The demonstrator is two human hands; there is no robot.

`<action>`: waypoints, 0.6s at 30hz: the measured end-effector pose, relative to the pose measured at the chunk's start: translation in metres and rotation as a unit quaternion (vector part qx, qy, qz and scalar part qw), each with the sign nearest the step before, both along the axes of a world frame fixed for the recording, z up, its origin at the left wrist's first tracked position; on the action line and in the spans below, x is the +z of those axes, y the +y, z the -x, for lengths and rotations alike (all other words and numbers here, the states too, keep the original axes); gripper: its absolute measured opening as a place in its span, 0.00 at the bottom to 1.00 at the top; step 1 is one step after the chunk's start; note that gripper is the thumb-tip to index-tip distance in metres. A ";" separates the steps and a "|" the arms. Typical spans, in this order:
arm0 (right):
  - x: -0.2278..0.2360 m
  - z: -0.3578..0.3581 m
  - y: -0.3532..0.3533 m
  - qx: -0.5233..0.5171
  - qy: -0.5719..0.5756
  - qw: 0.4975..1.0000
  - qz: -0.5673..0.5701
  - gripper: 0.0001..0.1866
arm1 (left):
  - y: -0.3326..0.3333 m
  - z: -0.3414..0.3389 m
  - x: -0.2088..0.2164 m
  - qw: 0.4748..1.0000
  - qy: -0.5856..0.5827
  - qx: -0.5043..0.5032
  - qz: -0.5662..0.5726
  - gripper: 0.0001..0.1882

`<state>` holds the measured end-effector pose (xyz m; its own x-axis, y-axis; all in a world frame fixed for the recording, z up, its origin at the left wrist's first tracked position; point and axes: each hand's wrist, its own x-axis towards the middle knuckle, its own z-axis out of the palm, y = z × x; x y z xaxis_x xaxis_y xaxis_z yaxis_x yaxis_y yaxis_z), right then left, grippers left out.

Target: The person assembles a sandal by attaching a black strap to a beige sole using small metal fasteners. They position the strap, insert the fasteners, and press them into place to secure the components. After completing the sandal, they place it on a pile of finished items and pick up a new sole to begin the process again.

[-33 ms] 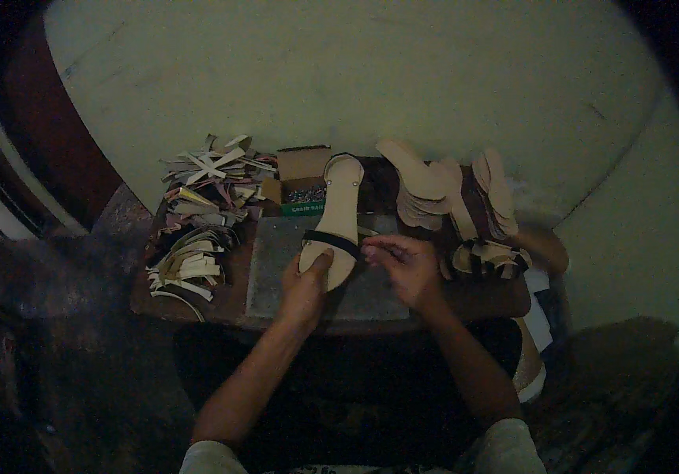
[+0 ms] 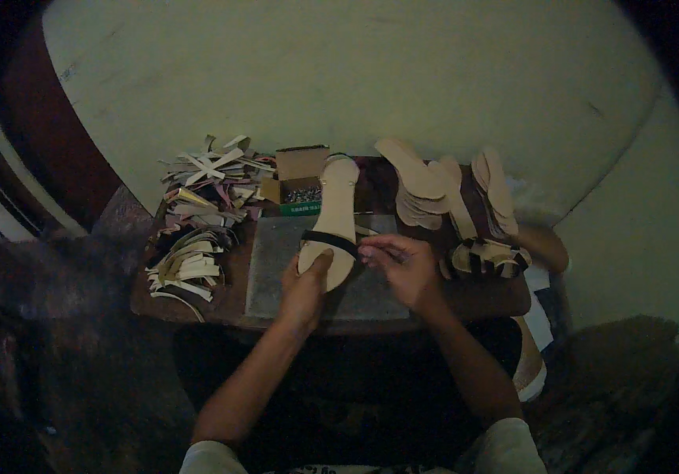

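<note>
A pale, sole-shaped insole [image 2: 338, 207] is held tilted above the board, its toe end toward me. Across its front runs a black strap [image 2: 330, 240]; at the heel end a narrow band sits with small shiny studs. My left hand [image 2: 305, 288] grips the toe end, thumb pressed on top and fingers underneath. At the strap's right end, the fingertips of my right hand [image 2: 403, 265] are pinched together and touch the insole's edge. Whatever lies between those fingertips is too small and dark to tell.
A grey slab [image 2: 276, 276] lies on the brown table [image 2: 482, 296]. Cut strips [image 2: 189, 257] are heaped on the left. Behind stands an open carton [image 2: 301, 207] of small metal pieces. On the right are stacked insoles [image 2: 414, 186] and finished-looking strapped pieces [image 2: 491, 259]. A wall rises behind.
The insole's heel end has swung slightly to the left, showing more of the table to its right. Both hands keep nearly the same place and grip.
</note>
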<state>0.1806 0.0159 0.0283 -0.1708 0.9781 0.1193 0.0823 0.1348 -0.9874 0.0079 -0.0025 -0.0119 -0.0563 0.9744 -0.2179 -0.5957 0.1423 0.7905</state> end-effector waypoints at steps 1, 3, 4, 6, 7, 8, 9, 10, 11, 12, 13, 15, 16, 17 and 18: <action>-0.003 0.004 -0.001 -0.006 0.033 0.999 -0.004 0.09 | 0.000 -0.002 0.001 1.000 -0.004 0.002 -0.007 0.13; -0.008 0.006 -0.002 -0.013 0.042 0.999 -0.009 0.09 | -0.001 -0.003 0.004 1.000 -0.020 -0.003 0.003 0.13; -0.010 0.006 -0.002 -0.014 0.017 1.000 -0.010 0.09 | -0.002 -0.003 0.005 1.000 -0.028 -0.003 0.009 0.13; -0.014 0.009 -0.003 -0.013 -0.001 0.999 -0.029 0.09 | -0.002 -0.004 0.007 0.999 -0.039 -0.001 0.020 0.14; -0.017 0.010 -0.004 -0.010 0.006 0.999 -0.047 0.08 | -0.003 -0.004 0.007 0.999 -0.045 0.001 0.026 0.15; -0.018 0.012 -0.005 -0.008 0.012 0.998 -0.065 0.08 | -0.004 -0.005 0.006 0.999 -0.049 0.004 0.014 0.15; -0.018 0.013 -0.005 -0.019 0.021 0.998 -0.054 0.08 | -0.004 -0.006 0.005 0.998 -0.055 0.006 0.001 0.15; -0.017 0.014 -0.004 -0.031 0.030 0.998 -0.044 0.08 | -0.004 -0.006 0.004 0.998 -0.060 0.009 -0.012 0.15; -0.017 0.014 -0.004 -0.042 0.039 0.998 -0.033 0.09 | -0.004 -0.004 0.004 0.999 -0.047 0.006 -0.020 0.15; -0.016 0.013 -0.004 -0.044 0.038 0.998 -0.038 0.08 | -0.004 -0.003 0.005 0.999 -0.034 0.004 -0.028 0.16; -0.015 0.012 -0.003 -0.046 0.037 0.997 -0.044 0.08 | -0.003 -0.002 0.006 0.999 -0.022 0.002 -0.037 0.16; -0.011 0.008 -0.001 -0.051 0.003 0.997 -0.065 0.08 | -0.001 -0.001 0.007 0.989 0.102 0.066 -0.086 0.11; -0.008 0.006 -0.001 -0.054 -0.030 0.995 -0.081 0.08 | 0.000 0.000 0.008 0.976 0.163 0.098 -0.110 0.09; -0.006 0.004 -0.001 -0.057 -0.063 0.992 -0.098 0.08 | 0.002 0.003 0.009 0.954 0.236 0.108 -0.152 0.09; -0.007 0.001 0.000 -0.053 -0.065 0.992 -0.098 0.08 | 0.004 0.007 0.010 0.924 0.308 0.117 -0.194 0.09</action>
<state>0.1792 0.0158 0.0214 -0.0945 0.9516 0.2924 0.2310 0.3067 -0.9234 0.0012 0.0015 -0.0022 -0.2719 0.9180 0.2888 0.0046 -0.2988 0.9543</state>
